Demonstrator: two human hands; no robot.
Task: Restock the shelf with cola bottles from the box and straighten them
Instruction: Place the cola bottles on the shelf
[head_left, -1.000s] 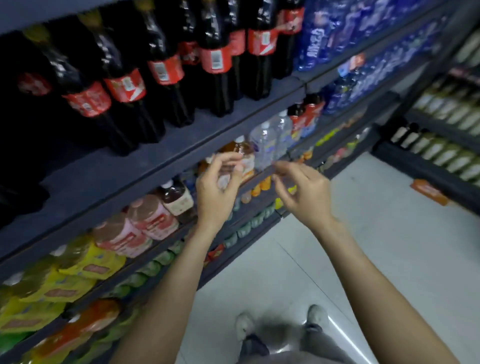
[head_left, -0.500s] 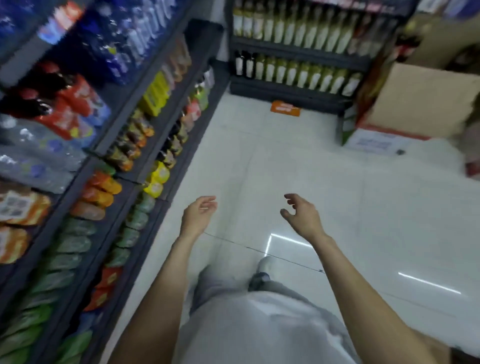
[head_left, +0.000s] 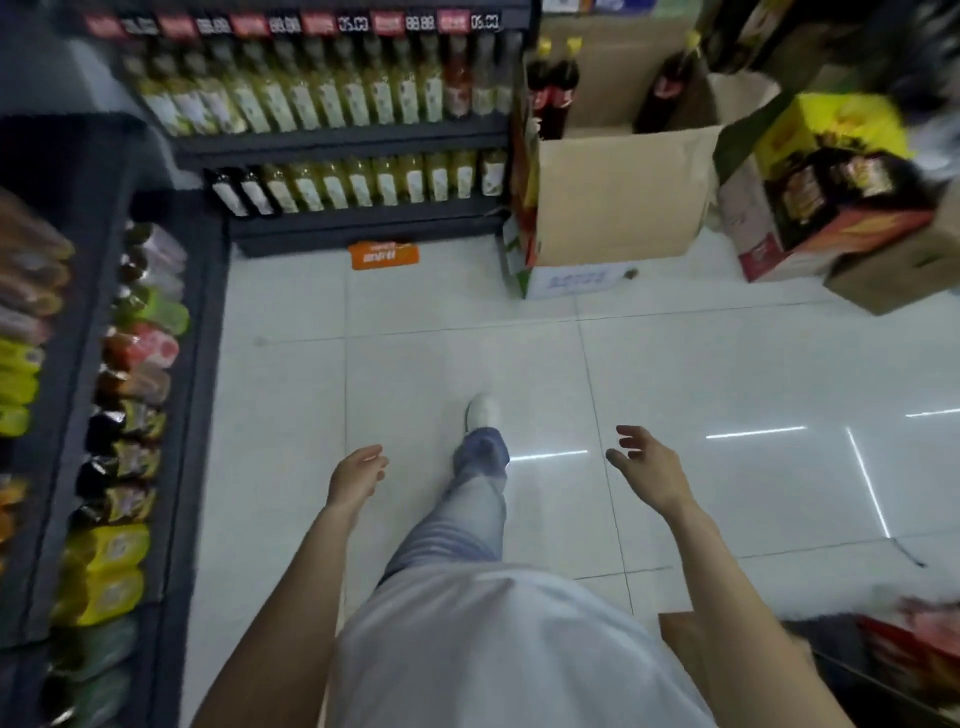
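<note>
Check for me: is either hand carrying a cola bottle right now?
No, the left hand and right hand are both open and empty above the floor.

The cardboard box (head_left: 623, 197) hides all but the necks and shoulders of three cola bottles (head_left: 551, 88) standing in it, and whatever else it holds cannot be seen. The drinks on the left shelf (head_left: 130, 395) are smeared by blur, their labels unreadable (the rack's far side runs off the frame). Price tags (head_left: 415, 23) above the back shelf are too small to read.
</note>
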